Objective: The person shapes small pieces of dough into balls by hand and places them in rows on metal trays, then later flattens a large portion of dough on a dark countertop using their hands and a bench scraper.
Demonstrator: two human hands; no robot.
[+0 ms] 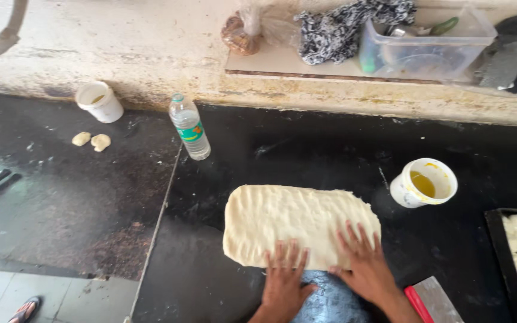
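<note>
Head view: a dark counter runs below a stained wall ledge. A flattened dough sheet lies on the counter near its front edge. The left hand rests flat on the sheet's near edge, fingers spread, holding nothing. The right hand lies just beside it, fingers also spread over the dough. A white cup of yellow liquid stands right of the sheet, apart from it. A water bottle stands behind. A tray of dough pieces sits at far right.
</note>
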